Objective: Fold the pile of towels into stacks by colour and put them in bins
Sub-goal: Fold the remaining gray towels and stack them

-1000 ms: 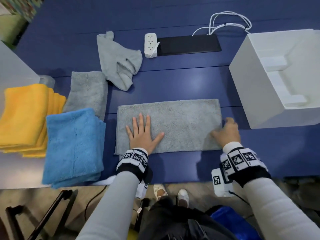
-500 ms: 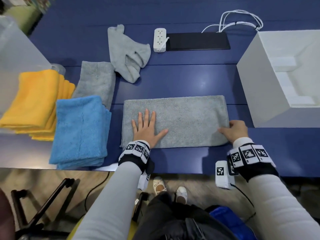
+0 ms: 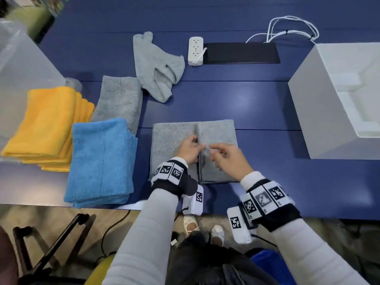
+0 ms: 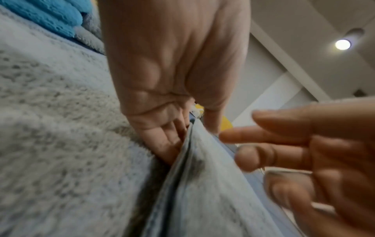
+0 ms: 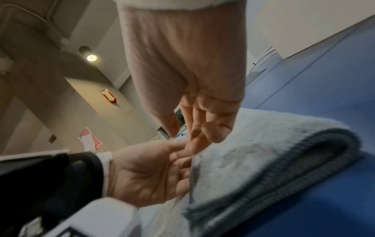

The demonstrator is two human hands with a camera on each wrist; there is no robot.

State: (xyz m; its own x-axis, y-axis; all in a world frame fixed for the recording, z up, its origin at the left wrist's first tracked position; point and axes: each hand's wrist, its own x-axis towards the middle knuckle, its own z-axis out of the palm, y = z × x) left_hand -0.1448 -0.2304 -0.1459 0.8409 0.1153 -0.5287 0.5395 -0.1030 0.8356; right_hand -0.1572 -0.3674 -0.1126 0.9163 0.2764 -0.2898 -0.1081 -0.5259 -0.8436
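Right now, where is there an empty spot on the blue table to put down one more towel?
Bare table lies between the grey towel being folded and the white bin, and below the black mat. The left side is crowded: the yellow stack, the blue stack and a folded grey towel lie close together, with a crumpled grey towel just behind.

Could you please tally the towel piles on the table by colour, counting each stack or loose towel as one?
Grey: 3: being folded, folded, crumpled
Yellow: 1 stack
Blue: 1 stack
Total: 5
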